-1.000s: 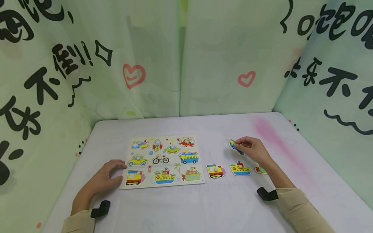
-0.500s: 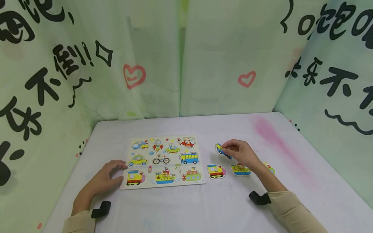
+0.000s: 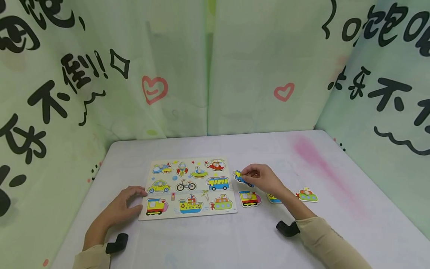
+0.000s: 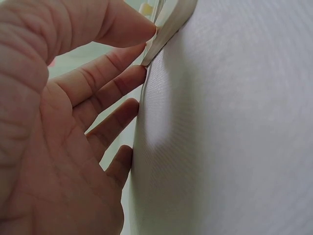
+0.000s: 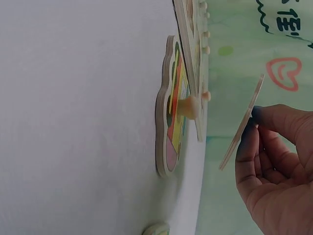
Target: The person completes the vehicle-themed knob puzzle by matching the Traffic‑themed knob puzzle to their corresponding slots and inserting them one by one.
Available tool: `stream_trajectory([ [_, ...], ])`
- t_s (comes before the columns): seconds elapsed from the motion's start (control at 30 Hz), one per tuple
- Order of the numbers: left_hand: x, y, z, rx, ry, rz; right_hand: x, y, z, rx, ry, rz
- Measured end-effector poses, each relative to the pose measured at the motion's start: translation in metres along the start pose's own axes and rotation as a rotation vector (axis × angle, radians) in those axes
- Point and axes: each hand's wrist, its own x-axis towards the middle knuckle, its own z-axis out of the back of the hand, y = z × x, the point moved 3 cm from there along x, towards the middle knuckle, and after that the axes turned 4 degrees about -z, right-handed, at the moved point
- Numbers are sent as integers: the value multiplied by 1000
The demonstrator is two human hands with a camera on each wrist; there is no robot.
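Between thumb and fingers my right hand (image 3: 265, 178) pinches a blue and yellow puzzle piece (image 3: 238, 176), tilted, just off the right edge of a wooden puzzle board (image 3: 201, 182). The right wrist view shows that piece (image 5: 238, 133) edge-on, apart from the tabletop. My left hand (image 3: 122, 204) rests its fingertips and thumb against the board's left edge; in the left wrist view the fingers (image 4: 117, 88) are spread and fairly straight. Vehicle pictures cover the board, including a yellow and blue bus at its right. A train piece (image 3: 249, 198) lies beside the board, under my right hand.
A ship piece (image 3: 273, 200), partly hidden by my right forearm, and a submarine piece (image 3: 307, 195) lie on the white table (image 3: 188, 246) farther right. Wooden knobs stand up from the train piece (image 5: 168, 117) and the board. Green curtains (image 3: 242, 74) surround the table's far sides.
My right hand has moved left with the blue and yellow piece, from above the ship piece to the board's right edge. The submarine piece has come into full view. My left hand stays put.
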Motion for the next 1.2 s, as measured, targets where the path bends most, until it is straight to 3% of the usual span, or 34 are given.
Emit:
stream_trajectory([
  [0.33,1,0,0,-5,-1,4,8,14,-24,4,46,-10],
  [0.63,0,0,0,-5,2,19,18,30,-45,0,119,116],
  [0.87,0,0,-1,-7,-1,9,26,35,-57,-65,155,160],
  [1.2,0,2,-1,2,0,12,35,38,-68,-176,171,150],
])
